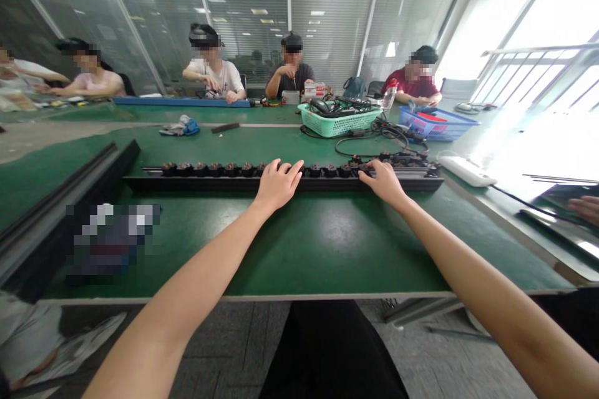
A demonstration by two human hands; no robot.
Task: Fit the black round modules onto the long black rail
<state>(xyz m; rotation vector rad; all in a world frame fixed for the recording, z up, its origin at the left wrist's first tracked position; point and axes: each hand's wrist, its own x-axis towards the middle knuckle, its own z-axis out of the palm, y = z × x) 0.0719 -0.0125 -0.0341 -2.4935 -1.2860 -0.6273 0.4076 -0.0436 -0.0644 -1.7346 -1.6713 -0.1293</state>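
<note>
A long black channel rail [215, 184] lies across the green table, with a row of black plugs [216, 169] with metal prongs standing along it. My left hand [278, 186] rests over the middle of the row, fingers spread and reaching over the plugs. It hides the plugs beneath it. Further right, my right hand [384, 182] bends its thumb and fingers around a black plug [362, 168] in the same row. Behind that hand, more plugs sit near the rail's right end.
A green basket [337, 121] of black cables stands beyond the rail, beside a blue basket [440, 123]. A white power strip [467, 171] lies at right. More black rails [70, 212] lie at left. A cloth [180, 126] lies further back. Several people sit across the table.
</note>
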